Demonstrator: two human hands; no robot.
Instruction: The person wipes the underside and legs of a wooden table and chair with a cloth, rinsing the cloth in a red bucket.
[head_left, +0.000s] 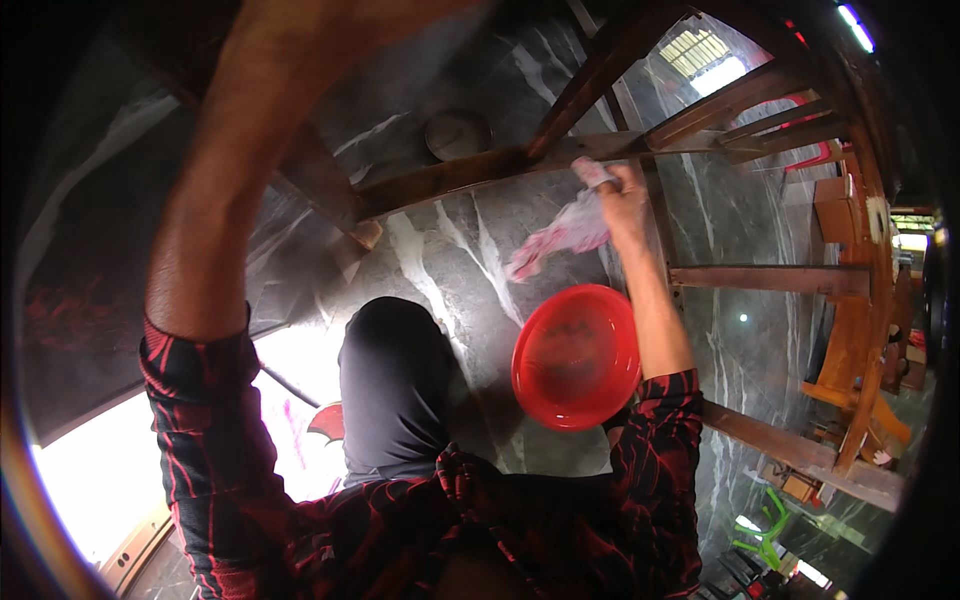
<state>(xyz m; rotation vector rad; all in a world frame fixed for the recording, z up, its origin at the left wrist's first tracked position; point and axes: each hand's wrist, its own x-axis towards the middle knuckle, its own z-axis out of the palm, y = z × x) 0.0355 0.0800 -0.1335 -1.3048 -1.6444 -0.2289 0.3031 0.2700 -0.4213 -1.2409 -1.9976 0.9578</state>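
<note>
My right hand (624, 206) grips a pale cloth with pink-red marks (574, 225). The cloth's upper end sticks out above my fist, close to a dark wooden rail (465, 176), and its longer end hangs down to the left. Whether cloth and rail touch, I cannot tell. Below the cloth a red plastic basin (577, 356) stands on the grey marble-patterned floor (420, 240), beside my right forearm. Its inside looks dark and blurred at the bottom. My left forearm (225, 195) reaches up across the picture, and the left hand is beyond the top edge.
Wooden beams of a frame (772, 279) surround the floor area ahead and to the right. A round dark object (457, 135) lies beyond the rail. My bent knee (397, 375) is left of the basin. Far right are orange-brown wooden furniture (844, 349) and a green plastic chair (765, 529).
</note>
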